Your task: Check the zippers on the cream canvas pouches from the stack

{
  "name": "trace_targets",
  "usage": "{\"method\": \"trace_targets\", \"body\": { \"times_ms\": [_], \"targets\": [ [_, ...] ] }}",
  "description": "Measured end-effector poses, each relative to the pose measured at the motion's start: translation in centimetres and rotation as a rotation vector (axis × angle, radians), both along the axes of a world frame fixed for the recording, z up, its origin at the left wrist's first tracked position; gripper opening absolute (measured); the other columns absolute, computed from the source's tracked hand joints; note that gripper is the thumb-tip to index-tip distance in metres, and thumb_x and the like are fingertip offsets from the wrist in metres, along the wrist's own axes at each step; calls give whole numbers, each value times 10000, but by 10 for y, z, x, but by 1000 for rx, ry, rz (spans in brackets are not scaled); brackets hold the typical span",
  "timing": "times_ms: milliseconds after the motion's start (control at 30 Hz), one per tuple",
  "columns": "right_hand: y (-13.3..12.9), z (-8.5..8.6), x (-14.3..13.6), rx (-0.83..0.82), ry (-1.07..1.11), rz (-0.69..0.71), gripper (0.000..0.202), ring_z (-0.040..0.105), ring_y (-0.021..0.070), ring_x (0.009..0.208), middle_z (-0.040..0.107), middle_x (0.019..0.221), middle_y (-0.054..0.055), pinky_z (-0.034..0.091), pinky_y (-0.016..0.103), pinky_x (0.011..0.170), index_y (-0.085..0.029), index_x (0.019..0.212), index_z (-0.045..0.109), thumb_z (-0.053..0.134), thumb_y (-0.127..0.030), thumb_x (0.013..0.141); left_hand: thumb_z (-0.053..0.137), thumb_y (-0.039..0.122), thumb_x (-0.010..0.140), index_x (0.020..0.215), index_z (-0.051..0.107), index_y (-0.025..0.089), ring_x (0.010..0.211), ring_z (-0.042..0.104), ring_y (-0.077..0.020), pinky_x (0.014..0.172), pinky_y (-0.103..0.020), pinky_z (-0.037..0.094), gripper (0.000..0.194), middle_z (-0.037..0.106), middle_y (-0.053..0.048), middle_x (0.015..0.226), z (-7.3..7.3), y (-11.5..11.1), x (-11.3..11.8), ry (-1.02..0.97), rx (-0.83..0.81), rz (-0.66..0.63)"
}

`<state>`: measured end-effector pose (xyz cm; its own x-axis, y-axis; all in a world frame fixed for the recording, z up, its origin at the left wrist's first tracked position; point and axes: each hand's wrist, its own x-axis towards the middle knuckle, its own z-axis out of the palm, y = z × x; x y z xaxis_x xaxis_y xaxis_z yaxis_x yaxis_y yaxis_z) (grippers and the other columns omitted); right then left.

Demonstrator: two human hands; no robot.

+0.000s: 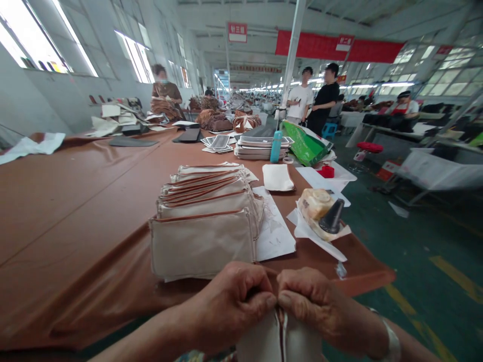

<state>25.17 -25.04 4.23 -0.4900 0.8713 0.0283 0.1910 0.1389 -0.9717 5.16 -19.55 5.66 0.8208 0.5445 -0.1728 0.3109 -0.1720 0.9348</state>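
left hand (230,301): fingers curled tight, pinching top edge of cream canvas pouch with brown zip trim (281,339)
right hand (313,301): same pinch, thumbs touching
pouch location: bottom centre, below table edge
nearby: stack of matching cream pouches (207,221) on brown-covered table (75,201)
technique: likely best to keep both pinches close at the seam and pull evenly

Two hands (277,301) show; one bottle (276,146) stands on the counter (75,201); three people stand beyond; one cone (332,216) lies there.
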Motion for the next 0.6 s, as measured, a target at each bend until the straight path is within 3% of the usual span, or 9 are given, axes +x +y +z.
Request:
{"method": "trace_targets", "body": {
  "times_ms": [100,233,300,400,500,600],
  "targets": [
    [-2,-3,2,25,-6,-50,359,404,106,635,476,701,-20,309,223,567,-165,721,499,498,-425,968,492,360,934,711,468,157,629,356,-92,545,-200,293,303,434,28,691,-1,2,-3,1,134,-11],
    [-8,-9,38,-12,31,-163,373,383,120,639,449,693,-19,290,245,568,-171,725,512,494,-460,961,535,533,893,706,466,155,601,308,-90,494,-207,230,427,365,34,672,-7,26,-27,65,-85,-140],
    [-6,-6,60,-41,-2,-166,382,353,119,628,415,681,-27,278,249,569,-174,703,495,507,-461,954,601,545,845,681,470,150,602,305,-91,494,-211,223,447,362,34,663,-4,34,-36,73,-142,-179],
    [1,10,72,-93,-113,-6,409,428,139,685,495,748,1,331,259,625,-159,790,581,467,-515,959,621,491,848,699,525,145,597,307,-91,495,-211,229,389,372,37,648,14,27,-28,69,-86,-211],
    [7,29,47,-47,-94,167,500,517,197,853,584,948,47,398,283,732,-155,1038,641,558,-618,865,615,406,870,706,571,148,593,318,-88,505,-199,249,309,362,44,629,43,11,-2,48,41,-223],
    [5,38,17,51,-118,235,358,478,145,725,534,788,-8,391,242,659,-151,861,661,702,-502,805,582,458,883,699,599,145,615,374,-103,525,-196,300,364,411,30,642,63,14,8,81,11,-301]
  ]
}}
